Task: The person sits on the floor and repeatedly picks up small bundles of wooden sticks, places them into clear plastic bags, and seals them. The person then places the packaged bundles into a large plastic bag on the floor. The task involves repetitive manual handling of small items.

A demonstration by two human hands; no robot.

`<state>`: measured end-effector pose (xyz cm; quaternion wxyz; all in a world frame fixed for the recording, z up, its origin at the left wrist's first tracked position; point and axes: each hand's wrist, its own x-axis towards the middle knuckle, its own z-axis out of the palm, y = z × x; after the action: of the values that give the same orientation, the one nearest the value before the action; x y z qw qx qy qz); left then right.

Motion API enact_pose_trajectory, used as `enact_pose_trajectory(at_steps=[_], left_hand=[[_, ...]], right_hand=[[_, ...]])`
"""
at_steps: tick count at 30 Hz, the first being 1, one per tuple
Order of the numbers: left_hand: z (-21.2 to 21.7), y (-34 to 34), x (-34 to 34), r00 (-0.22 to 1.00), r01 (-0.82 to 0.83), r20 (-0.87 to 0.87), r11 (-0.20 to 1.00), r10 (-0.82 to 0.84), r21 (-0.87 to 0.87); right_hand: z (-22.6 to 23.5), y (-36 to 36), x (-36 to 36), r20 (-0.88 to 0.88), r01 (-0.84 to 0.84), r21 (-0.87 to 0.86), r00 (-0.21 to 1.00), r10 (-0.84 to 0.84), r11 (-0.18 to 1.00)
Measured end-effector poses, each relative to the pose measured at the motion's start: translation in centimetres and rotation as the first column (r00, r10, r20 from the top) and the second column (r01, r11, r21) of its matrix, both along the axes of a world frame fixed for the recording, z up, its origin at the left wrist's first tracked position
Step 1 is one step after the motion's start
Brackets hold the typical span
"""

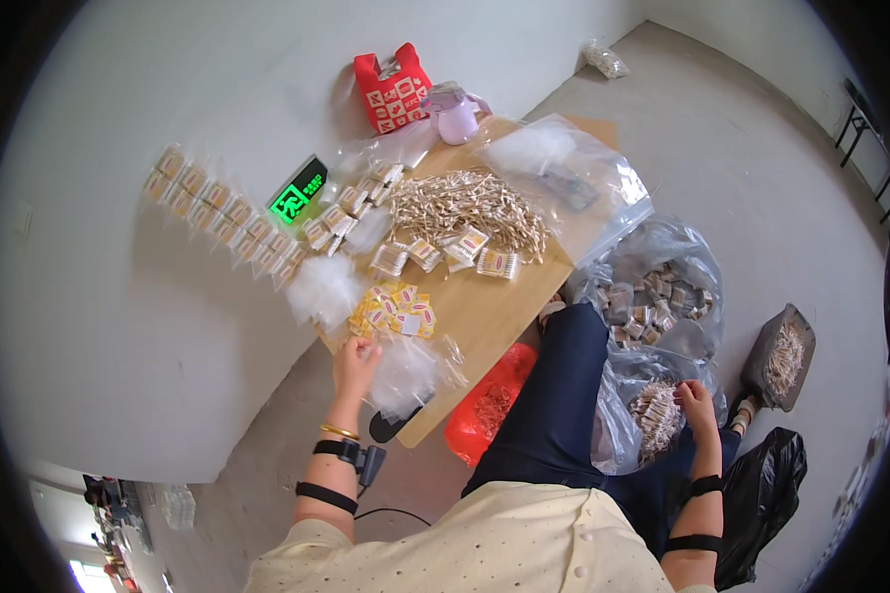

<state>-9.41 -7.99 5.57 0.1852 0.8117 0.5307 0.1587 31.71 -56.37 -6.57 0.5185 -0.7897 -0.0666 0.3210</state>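
My left hand [356, 364] is at the near left edge of the table, its fingers curled together beside a stack of clear plastic bags [403, 376]. Just beyond it lie several yellow and white printed cards [396, 308]. My right hand [696, 403] reaches down by my right leg, fingers bent at the edge of a heap of cotton swabs [655, 420] in a grey plastic bag [618, 435]. What either hand's fingertips hold is too small to make out. A large pile of loose cotton swabs [470, 210] covers the middle of the table, with several swab packs [497, 263] along its near side.
Strips of packed swabs [225, 212] lean by the wall near a lit green sign [299, 193]. A pink jug [453, 114] and red bag [394, 91] stand at the back. Another grey bag [697, 252] holds swab packs; a dustpan [778, 356] and black bag [766, 499] are right.
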Motion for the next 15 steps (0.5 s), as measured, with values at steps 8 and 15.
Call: enact_pose_trajectory(at_steps=[8,15], left_hand=[[-6.0,-7.6,3.8,0.937,0.290,-0.269,0.925,-0.222,0.246],[-7.4,-6.1,3.8,0.968,0.238,-0.131,0.944,-0.212,0.230]], right_hand=[[0.7,2.7,-0.4,-0.026,-0.089,-0.015,0.996,0.088,0.996],[1.4,3.2,-0.4,-0.039,-0.121,-0.101,0.992,0.117,0.988]])
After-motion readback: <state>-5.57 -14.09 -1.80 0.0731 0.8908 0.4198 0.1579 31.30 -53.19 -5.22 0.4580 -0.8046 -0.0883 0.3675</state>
